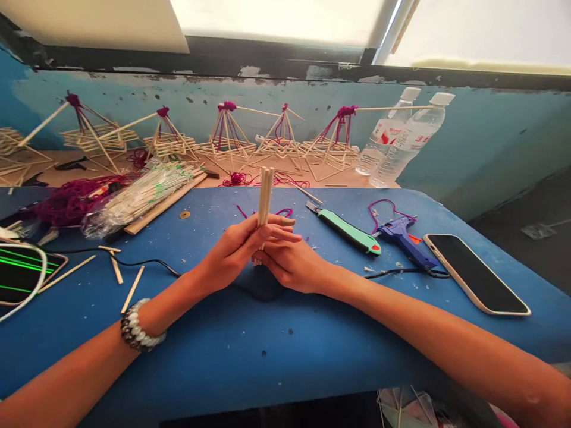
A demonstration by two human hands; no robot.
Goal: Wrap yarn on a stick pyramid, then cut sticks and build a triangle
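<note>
Both my hands meet at the middle of the blue table (250, 351). They hold a small bundle of pale wooden sticks (264, 194) upright, with its lower end near the tabletop. My left hand (232, 249), a bead bracelet on its wrist, wraps its fingers round the bundle from the left. My right hand (292, 261) closes on the lower part of the sticks from the right. The two hands touch each other.
A green utility knife (350, 230), a blue glue gun (408, 238) and a phone (475, 270) lie to the right. A bag of sticks (134, 199) and purple yarn (66, 202) sit at left, with loose sticks. Stick-and-yarn pyramids (227, 139) and two water bottles (401, 145) line the back ledge.
</note>
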